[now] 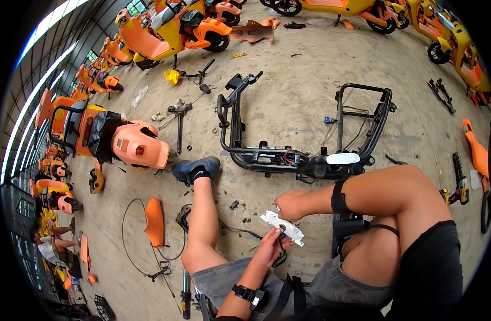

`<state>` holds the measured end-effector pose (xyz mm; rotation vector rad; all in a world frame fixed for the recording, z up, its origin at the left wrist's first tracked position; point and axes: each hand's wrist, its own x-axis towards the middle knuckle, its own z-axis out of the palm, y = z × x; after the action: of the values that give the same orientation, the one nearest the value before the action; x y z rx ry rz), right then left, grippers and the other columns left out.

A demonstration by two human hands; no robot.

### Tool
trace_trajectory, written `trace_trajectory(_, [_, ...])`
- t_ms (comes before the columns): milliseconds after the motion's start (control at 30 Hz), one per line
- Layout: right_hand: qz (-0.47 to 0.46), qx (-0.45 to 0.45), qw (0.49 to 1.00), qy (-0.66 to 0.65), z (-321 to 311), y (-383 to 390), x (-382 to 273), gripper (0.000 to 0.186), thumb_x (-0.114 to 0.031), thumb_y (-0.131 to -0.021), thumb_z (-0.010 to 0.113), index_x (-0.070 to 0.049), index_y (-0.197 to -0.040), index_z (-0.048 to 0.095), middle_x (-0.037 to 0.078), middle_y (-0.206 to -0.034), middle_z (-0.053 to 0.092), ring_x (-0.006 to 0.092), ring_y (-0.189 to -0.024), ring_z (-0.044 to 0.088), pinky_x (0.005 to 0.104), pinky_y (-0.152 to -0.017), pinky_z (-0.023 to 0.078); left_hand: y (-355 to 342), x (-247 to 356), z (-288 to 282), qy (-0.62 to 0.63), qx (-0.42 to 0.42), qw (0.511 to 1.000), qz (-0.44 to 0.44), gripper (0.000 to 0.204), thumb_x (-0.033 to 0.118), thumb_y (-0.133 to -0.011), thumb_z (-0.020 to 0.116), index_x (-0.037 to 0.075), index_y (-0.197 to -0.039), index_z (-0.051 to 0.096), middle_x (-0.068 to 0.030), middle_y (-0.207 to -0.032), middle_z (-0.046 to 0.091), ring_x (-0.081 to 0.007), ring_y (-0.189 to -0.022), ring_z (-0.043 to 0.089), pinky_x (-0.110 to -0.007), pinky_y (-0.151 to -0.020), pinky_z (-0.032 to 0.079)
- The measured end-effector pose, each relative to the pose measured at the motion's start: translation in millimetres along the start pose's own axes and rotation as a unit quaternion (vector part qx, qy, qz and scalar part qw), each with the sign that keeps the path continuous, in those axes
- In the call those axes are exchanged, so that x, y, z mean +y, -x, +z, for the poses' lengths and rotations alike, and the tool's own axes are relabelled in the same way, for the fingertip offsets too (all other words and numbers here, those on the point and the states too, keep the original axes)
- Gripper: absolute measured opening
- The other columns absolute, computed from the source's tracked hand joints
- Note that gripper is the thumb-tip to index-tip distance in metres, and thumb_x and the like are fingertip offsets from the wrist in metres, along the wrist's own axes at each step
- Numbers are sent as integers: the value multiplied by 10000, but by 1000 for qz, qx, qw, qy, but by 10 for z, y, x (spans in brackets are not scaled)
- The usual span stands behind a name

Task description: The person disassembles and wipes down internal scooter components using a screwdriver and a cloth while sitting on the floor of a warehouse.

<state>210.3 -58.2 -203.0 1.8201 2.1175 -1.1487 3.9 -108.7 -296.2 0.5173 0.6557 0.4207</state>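
My left hand (268, 248) is closed on a white plastic part (289, 230), its thumb on the near face. The part has a notched outline and a dark round opening, and its exact kind does not show. A black cable (281, 260) loops down beside that hand. Just above the part's upper end is my right hand (292, 205), with its fingers curled tight. A small pale-blue bit shows at its fingertips, too small to name. Beyond my hands, a bare black scooter frame (324, 170) lies on the floor, with a white oval plate (343, 159) on it.
An orange scooter body (141, 147) lies at left, near my shoe (197, 170). An orange panel (154, 222) and a looped cable are on the floor. A yellow cordless drill (460, 191) lies at right. Another person (55, 249) sits far left; scooters stand behind.
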Motion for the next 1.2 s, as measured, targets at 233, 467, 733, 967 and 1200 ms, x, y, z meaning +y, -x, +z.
trace_trajectory(233, [32,-18,999,35,-87,62,-129,339,-263,-793,615,11,-956,731,219,-991,705,377,-954,679,462,-801,542,-28,15,-76,-25,-35,998,-44,271,94,-964,464,11,-1221,486,-169,-1113,633,-252,-929,676,-334,-724,529])
trace_trajectory(467, [24,-6,999,43,38,-25,-32,322,-292,-797,620,-53,-983,729,202,-971,706,369,-966,669,462,-810,534,-95,-41,-144,-55,13,998,-37,279,77,-926,471,17,-1198,485,-160,-1083,625,-235,-856,671,-301,-630,498])
trace_trajectory(733, [18,-28,998,-53,117,-176,56,370,-310,-802,586,28,-708,704,197,-704,681,317,-653,672,421,-656,538,-98,-132,-139,-129,9,991,25,446,131,-918,570,6,-1321,424,-121,-1287,527,-236,-1153,568,-334,-899,492])
trace_trajectory(967, [93,-80,968,-217,10,4,-289,527,-411,-889,578,43,-630,648,129,-580,637,246,-456,576,385,-522,514,23,-34,78,-17,-116,992,47,586,146,-881,644,3,-1387,385,-165,-1405,468,-323,-1341,445,-480,-1079,377])
trace_trajectory(1200, [77,-84,932,-344,-13,39,-364,608,-485,-928,581,80,-712,647,120,-591,639,203,-449,571,356,-467,496,60,-19,-39,53,-116,988,90,825,570,-776,743,10,-1316,470,-114,-1333,505,-309,-1298,471,-458,-1091,361])
